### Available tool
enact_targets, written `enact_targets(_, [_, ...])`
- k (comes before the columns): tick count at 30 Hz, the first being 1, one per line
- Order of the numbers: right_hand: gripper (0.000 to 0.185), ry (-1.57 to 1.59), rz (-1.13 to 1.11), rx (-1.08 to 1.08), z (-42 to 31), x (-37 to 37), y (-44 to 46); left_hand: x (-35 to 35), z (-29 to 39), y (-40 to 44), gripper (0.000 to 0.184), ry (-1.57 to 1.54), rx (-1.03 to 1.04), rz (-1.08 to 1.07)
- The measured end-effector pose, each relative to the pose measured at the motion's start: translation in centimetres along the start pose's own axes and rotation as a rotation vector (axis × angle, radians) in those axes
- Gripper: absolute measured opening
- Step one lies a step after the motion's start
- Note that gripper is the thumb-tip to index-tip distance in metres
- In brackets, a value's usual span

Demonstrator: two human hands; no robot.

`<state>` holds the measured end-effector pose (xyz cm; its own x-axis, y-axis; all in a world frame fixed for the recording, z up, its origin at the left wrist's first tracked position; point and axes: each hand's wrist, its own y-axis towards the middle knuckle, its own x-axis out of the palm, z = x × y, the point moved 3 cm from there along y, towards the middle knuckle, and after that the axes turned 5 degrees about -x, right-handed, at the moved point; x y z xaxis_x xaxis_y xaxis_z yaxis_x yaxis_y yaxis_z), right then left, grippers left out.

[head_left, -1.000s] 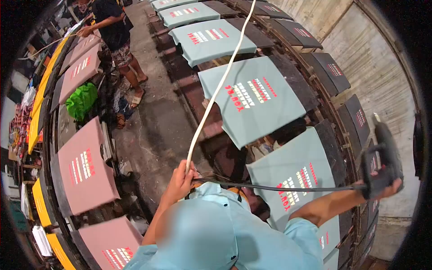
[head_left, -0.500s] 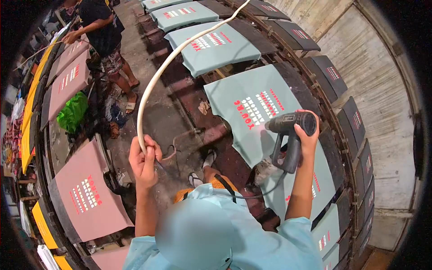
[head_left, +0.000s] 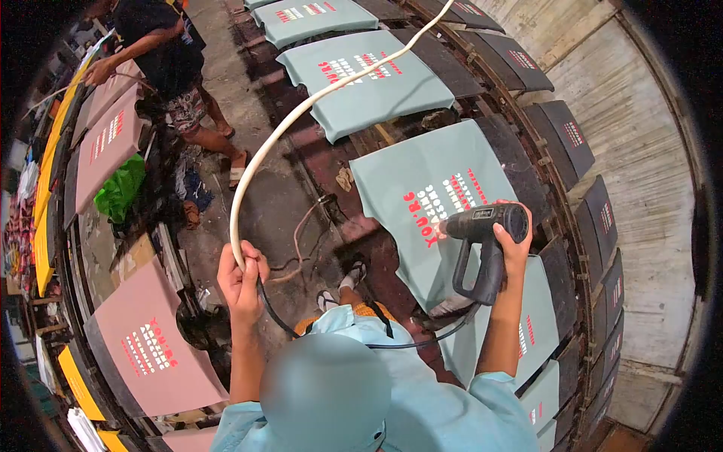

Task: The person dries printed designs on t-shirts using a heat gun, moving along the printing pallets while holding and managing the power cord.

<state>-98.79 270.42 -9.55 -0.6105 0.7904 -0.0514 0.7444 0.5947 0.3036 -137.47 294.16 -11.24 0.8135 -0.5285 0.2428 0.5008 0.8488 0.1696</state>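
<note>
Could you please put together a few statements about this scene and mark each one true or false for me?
1. The right hand grips a black heat gun. True.
2. The left hand is empty. False: it holds a white cable.
3. In this view, the nozzle overlaps a printed grey-green cloth. True.
4. The bright green bundle lies by the wall on the right. False: it is on the left, beside a pink cloth.
5. Another person stands at the upper left, wearing a dark top. True.
</note>
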Motion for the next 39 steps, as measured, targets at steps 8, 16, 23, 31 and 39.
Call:
enact_targets(8, [0.054, 0.042, -0.11, 0.047, 1.2, 2.7, 4.6, 1.6, -0.6, 3.9, 0.012, -0.06, 0.018, -0.003])
enact_targets(16, [0.054, 0.119, -0.202, 0.042, 2.3, 5.7, 9.3, 3.4, -0.5, 4.8, 0.012, 0.005, -0.005, 0.028])
enact_targets(23, [0.055, 0.184, -0.283, 0.039, 2.5, 6.7, 10.6, 3.8, -1.4, 4.7, 0.012, -0.01, -0.031, 0.056])
enact_targets(31, [0.055, 0.13, -0.23, 0.067, 2.4, 5.7, 9.4, 3.9, -0.6, 4.8, 0.015, -0.03, -0.046, 0.002])
enact_targets(39, [0.052, 0.037, -0.145, 0.096, 0.9, 3.9, 6.8, 3.3, -0.6, 4.0, 0.012, -0.044, -0.065, -0.013])
